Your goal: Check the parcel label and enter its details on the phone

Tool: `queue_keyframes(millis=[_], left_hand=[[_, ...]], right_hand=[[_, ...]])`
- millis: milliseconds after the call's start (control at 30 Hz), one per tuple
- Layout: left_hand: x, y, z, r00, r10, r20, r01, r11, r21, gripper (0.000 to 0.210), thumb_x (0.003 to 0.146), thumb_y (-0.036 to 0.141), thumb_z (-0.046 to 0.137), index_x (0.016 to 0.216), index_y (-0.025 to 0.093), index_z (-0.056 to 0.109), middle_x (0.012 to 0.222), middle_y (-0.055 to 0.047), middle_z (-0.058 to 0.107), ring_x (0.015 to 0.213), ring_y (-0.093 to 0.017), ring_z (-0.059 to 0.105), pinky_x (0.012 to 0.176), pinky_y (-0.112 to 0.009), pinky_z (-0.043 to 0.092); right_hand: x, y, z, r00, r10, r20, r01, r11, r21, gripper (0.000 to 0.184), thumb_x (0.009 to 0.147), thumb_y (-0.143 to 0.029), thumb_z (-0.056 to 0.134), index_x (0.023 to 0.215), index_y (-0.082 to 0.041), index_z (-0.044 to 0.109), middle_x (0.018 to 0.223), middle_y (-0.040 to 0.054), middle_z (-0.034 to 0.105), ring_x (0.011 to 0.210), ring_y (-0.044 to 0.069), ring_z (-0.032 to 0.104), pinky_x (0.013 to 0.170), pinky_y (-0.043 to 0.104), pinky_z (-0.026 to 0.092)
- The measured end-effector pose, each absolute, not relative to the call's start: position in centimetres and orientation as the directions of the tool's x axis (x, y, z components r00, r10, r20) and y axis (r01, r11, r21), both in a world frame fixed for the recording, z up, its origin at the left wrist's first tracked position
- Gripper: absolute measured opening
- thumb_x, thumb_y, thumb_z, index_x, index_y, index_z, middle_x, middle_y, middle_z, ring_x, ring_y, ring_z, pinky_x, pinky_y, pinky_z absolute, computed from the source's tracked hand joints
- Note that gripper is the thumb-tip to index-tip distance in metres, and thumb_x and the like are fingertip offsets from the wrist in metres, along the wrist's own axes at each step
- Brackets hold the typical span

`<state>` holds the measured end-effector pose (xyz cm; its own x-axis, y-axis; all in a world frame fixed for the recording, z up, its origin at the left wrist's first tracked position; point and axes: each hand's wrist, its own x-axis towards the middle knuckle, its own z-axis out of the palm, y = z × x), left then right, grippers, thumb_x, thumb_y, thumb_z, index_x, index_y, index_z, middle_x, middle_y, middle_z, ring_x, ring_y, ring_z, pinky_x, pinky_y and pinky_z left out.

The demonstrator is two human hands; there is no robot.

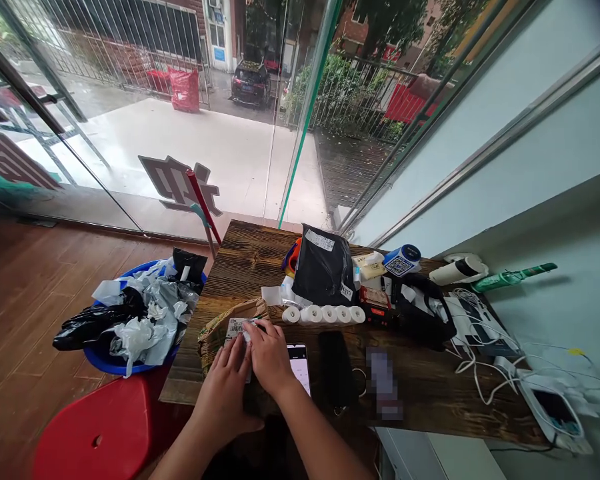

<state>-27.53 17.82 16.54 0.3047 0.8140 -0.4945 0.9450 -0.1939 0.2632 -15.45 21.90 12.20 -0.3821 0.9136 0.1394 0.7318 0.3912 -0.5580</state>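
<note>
A brown cardboard package (215, 333) wrapped in printed tape lies near the left edge of the wooden table, with a white barcode label (234, 327) on its top. My left hand (225, 380) rests flat over the label's near part, fingers stretched out and thumb apart. Beside it, my right hand (270, 353) has its fingers bent and pressed together at the label's right edge. The fingers partly cover the label. Just right of my right wrist lies a phone (300, 367) with its screen lit.
Behind the package stand a row of white paper rolls (325, 315) and a black mailing bag (323, 267). A dark phone (336, 370) lies to the right, with cables (480, 373) farther over. At left are a blue basin (100, 360) of wrappings and a red stool (95, 427).
</note>
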Motion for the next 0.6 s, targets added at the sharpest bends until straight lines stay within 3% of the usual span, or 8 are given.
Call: queue_keyframes(millis=[233, 600], left_hand=[[-27.38, 17.43, 16.38, 0.24, 0.818, -0.522, 0.96, -0.118, 0.255, 0.117, 0.045, 0.056, 0.07, 0.141, 0.003, 0.028, 0.153, -0.024, 0.009, 0.141, -0.039, 0.008, 0.115, -0.049, 0.013], [-27.34, 17.97, 17.03, 0.215, 0.793, -0.57, 0.963, -0.076, 0.258, 0.12, 0.043, 0.055, 0.07, 0.142, 0.003, 0.026, 0.154, -0.022, 0.014, 0.14, -0.038, 0.017, 0.115, -0.046, 0.015]], right_hand=[[-15.85, 21.75, 12.1, -0.346, 0.931, 0.118, 0.779, 0.355, -0.517, 0.043, 0.084, -0.008, 0.05, 0.125, -0.023, 0.052, 0.108, 0.0031, 0.07, 0.115, 0.022, 0.049, 0.09, 0.038, 0.038], [-15.92, 21.88, 12.07, -0.306, 0.942, 0.136, 0.794, 0.331, -0.51, 0.046, 0.079, -0.004, 0.047, 0.121, -0.021, 0.054, 0.111, 0.0032, 0.069, 0.112, 0.022, 0.053, 0.09, 0.038, 0.042]])
